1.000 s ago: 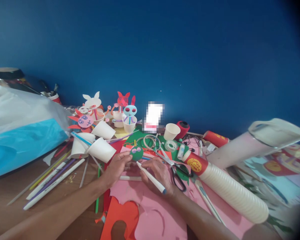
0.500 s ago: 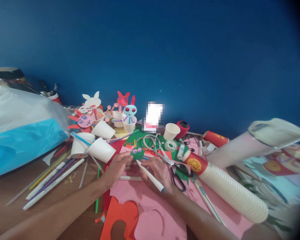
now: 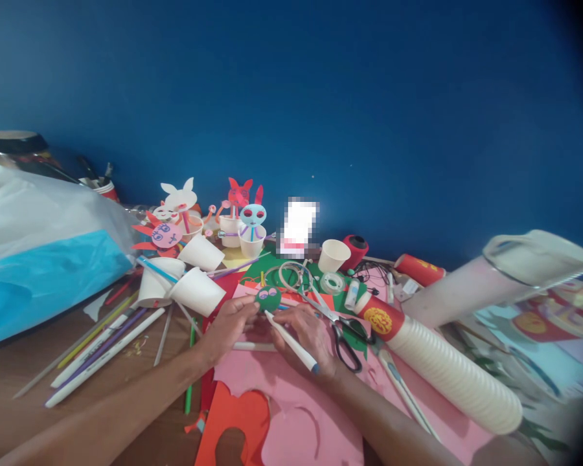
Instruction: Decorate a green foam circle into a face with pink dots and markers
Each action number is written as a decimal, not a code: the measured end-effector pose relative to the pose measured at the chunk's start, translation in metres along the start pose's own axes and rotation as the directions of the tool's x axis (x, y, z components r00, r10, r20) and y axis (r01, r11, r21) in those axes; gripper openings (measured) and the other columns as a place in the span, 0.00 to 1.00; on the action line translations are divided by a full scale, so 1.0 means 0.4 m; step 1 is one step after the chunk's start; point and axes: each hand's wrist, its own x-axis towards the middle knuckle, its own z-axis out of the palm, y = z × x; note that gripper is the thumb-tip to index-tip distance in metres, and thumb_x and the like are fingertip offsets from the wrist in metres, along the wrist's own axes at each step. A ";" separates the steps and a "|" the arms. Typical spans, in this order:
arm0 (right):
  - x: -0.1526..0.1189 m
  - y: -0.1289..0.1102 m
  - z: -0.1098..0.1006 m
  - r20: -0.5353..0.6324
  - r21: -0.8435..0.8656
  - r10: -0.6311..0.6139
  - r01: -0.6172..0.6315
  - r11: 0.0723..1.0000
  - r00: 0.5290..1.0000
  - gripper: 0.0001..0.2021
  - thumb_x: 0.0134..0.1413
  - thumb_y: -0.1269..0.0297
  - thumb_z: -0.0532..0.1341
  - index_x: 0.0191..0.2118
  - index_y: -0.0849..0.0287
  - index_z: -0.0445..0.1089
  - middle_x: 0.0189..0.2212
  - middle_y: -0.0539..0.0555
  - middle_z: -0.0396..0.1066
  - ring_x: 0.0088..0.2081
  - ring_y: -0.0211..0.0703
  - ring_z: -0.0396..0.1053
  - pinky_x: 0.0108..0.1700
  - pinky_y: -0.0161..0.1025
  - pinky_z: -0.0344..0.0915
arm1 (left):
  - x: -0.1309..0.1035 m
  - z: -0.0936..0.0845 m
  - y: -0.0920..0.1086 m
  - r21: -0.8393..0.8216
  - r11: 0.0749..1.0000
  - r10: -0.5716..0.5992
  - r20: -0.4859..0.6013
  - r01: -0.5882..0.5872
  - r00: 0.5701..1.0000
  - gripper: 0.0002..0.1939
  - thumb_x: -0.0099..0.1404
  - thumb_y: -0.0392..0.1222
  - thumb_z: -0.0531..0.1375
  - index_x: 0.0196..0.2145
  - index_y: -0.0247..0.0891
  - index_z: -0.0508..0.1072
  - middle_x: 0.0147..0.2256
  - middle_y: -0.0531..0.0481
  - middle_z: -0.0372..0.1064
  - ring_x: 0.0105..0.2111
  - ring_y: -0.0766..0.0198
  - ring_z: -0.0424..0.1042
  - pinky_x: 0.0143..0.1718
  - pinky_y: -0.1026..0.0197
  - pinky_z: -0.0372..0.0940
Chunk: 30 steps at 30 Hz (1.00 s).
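Note:
Between the fingers of my left hand is a small green paper circle with two pinkish oval eyes on it, pinched at its left edge. My right hand grips a white marker with a blue end, its tip at the lower edge of the circle. Pink paper with cut-out edges lies beneath both hands. An orange-red cut sheet lies nearer to me. Black-handled scissors rest just right of my right hand.
Paper-faced figures in cups stand at the back left. Tipped white cups lie beside my left hand, with markers nearby. A long stack of paper cups lies at right. Clear tape sits behind the scissors.
Almost nothing differs. The whole view has shifted very slightly; both hands keep their hold on the circle and the marker.

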 end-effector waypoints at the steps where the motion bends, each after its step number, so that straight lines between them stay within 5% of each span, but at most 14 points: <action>1: 0.000 0.000 0.000 0.002 -0.004 0.002 -0.002 1.000 1.000 0.07 0.46 0.72 0.57 0.34 0.55 0.63 0.28 0.49 0.74 0.29 0.38 0.71 0.38 0.37 0.62 | 0.000 0.000 -0.001 0.001 1.000 0.000 -0.003 0.000 1.000 0.10 0.54 0.46 0.59 0.28 0.35 0.69 0.20 0.53 0.68 0.25 0.62 0.70 0.30 0.60 0.63; 30: 0.000 0.001 0.001 -0.028 -0.013 0.010 -0.010 1.000 1.000 0.07 0.45 0.72 0.58 0.33 0.56 0.64 0.26 0.49 0.73 0.28 0.37 0.70 0.37 0.38 0.62 | -0.001 0.001 0.004 0.017 1.000 0.006 0.007 -0.006 1.000 0.11 0.52 0.46 0.60 0.28 0.34 0.71 0.19 0.53 0.67 0.22 0.65 0.68 0.29 0.61 0.62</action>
